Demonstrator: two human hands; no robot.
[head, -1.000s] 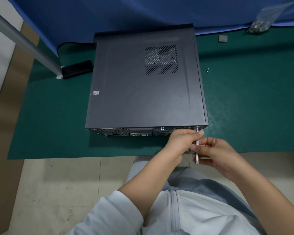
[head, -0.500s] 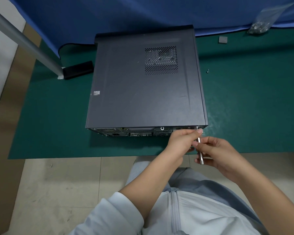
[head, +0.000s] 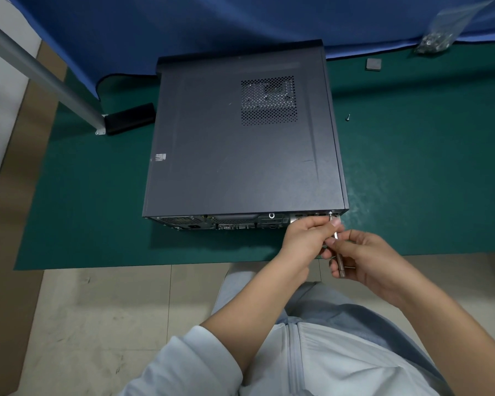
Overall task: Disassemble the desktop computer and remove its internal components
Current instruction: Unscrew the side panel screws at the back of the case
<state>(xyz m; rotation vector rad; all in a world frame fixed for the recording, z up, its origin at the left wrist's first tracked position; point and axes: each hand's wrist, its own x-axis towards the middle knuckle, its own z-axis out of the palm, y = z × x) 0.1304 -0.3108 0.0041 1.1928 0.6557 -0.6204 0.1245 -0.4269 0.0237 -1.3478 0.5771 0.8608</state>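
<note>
The desktop computer [head: 240, 144] lies flat on the green mat [head: 412, 181], its rear panel facing the person. Both hands meet at the panel's right end. The left hand [head: 306, 238] reaches across with curled fingers and pinches the front of a slim silver screwdriver [head: 337, 250], its fingertips just below the case's upper edge. The right hand [head: 366, 260], just beside the left and nearer the person, curls round the tool's handle. The tip sits at the panel's top right corner. Well beyond both hands a loose screw [head: 348, 117] lies on the mat, and farther off, a small grey pad [head: 373, 64] and a clear bag of hardware [head: 437, 38].
</note>
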